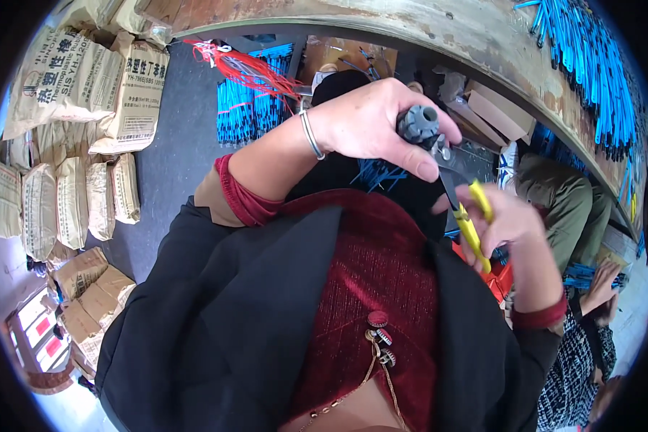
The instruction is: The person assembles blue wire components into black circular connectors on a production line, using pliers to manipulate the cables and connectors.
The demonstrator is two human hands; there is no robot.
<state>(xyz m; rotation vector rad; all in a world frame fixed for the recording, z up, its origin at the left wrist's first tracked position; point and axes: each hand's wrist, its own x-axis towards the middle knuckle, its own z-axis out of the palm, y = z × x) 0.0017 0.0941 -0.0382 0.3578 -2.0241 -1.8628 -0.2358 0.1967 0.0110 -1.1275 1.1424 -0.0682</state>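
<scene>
Item 1. Left hand (371,119), upper centre of the frame: its grip is closing round a dark grey ribbed part (419,124), thumb lying along the near side. The part's round, hollow end is facing up toward the camera; the clasp is probably serving to steady it while leaving its lower side free.

Item 2. Right hand (511,219), right of centre: its grip is wrapping a yellow-handled tool (470,232), the handles spreading apart. The tool's dark end is pointing up toward the part, seemingly so that both hands are working at one spot; whether the end is touching it, one cannot tell.

Item 3. Worktop (439,27), spanning the top of the frame. Blue strips (587,75) are lying along its edge at upper right, ends hanging over, perhaps for easy reach.

Item 4. Upper left of centre: blue bundles (234,111) are resting in rows, probably for tidiness, with red strands (255,72) trailing beside and over them.

Item 5. Left side of the frame: paper sacks (140,93) are standing and stacking together, presumably as stored stock.
</scene>
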